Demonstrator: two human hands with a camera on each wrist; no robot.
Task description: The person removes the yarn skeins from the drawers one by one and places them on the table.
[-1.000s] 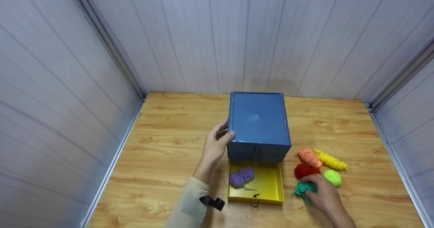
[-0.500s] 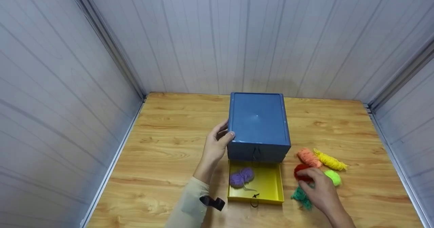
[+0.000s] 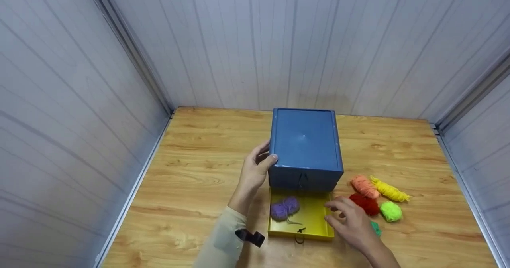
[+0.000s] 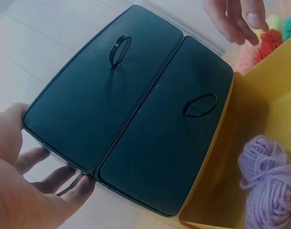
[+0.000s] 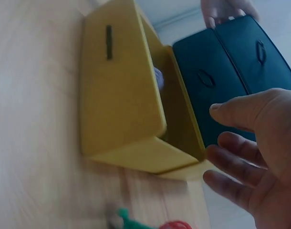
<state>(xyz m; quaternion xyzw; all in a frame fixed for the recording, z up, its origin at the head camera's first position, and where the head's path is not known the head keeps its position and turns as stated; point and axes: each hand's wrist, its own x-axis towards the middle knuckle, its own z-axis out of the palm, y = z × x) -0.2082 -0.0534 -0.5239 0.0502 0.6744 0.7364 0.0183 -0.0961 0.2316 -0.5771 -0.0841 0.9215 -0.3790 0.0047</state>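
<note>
A blue cabinet [image 3: 305, 140] stands with its yellow bottom drawer [image 3: 314, 220] pulled out. My left hand [image 3: 254, 171] holds the cabinet's left side, thumb over the top edge and fingers against the side wall. Inside the drawer, towards its left, lies a tied purple yarn skein [image 3: 284, 208]. Over the drawer's right edge hovers my right hand [image 3: 352, 222], fingers loosely bent; the right wrist view shows nothing between them. Just beside that hand is a dark red yarn ball [image 3: 365, 204]. Teal-green yarn [image 3: 376, 228] is partly hidden behind the hand.
To the right of the cabinet lie an orange yarn skein [image 3: 365, 186], a yellow skein [image 3: 391, 190] and a lime-green ball [image 3: 391, 211]. Black loops serve as handles [image 4: 120, 50] on the cabinet's dark upper drawers. Pale panels [image 3: 247, 44] wall in the wooden table [image 3: 199, 172].
My right hand has let go of the teal-green yarn, passed over the red ball and moved left to the drawer's edge. My left hand keeps its place on the cabinet.
</note>
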